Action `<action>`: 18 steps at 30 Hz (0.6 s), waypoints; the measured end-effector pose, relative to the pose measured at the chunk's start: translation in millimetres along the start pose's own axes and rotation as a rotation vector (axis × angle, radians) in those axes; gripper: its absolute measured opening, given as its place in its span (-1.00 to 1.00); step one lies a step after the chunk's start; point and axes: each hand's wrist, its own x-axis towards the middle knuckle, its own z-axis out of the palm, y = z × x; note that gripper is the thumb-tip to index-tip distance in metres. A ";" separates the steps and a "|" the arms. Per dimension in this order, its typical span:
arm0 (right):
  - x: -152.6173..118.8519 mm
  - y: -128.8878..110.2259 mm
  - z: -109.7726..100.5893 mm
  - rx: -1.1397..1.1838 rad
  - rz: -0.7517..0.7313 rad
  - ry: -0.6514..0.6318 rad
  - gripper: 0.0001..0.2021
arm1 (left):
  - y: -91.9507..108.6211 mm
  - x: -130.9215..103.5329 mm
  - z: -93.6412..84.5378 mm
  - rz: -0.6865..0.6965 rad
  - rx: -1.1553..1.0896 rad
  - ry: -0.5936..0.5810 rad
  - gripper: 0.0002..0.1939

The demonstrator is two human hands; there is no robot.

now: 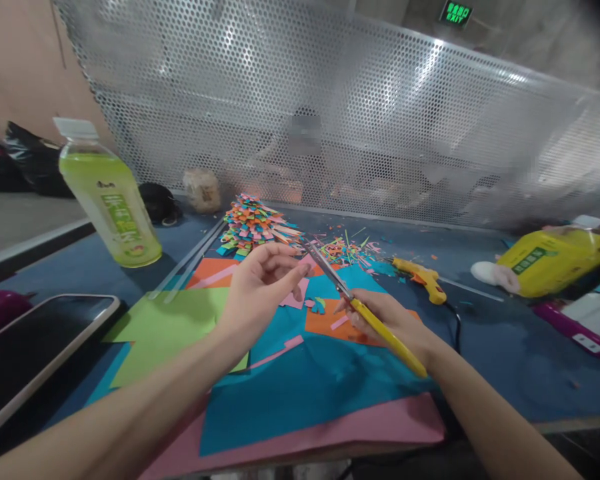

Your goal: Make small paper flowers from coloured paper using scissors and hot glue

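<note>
My right hand [380, 317] is closed round yellow-handled scissors [380, 327], whose metal blades point up and left. My left hand [267, 280] is curled just left of the blades, thumb and fingertips close together; whatever they pinch is too small to make out. Beneath both hands lie sheets of blue paper [290, 393], green paper [180, 327], orange paper [320, 319] and pink paper [380, 427]. Small blue cut pieces [319, 305] rest between the hands. Behind my left hand stands a cone of layered coloured paper strips [253, 223].
A green drink bottle [115, 207] and a phone [45, 353] are at the left. Paper scraps [347, 250] lie behind the scissors. A yellow glue gun [423, 277] and a yellow-labelled bottle [555, 260] sit at the right. A perforated metal screen [330, 120] borders the back.
</note>
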 end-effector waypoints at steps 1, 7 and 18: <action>0.1 0.2 0.2 0.002 0.004 0.001 -0.72 | -0.1 -0.1 0.1 0.002 -0.006 0.000 -0.75; -0.1 1.4 1.0 0.002 0.049 0.001 -0.72 | -0.6 0.3 1.4 0.016 -0.029 0.017 -0.76; -0.4 -0.8 0.7 0.007 0.061 -0.026 -0.71 | -3.5 1.1 0.7 -0.002 -0.076 0.001 -0.76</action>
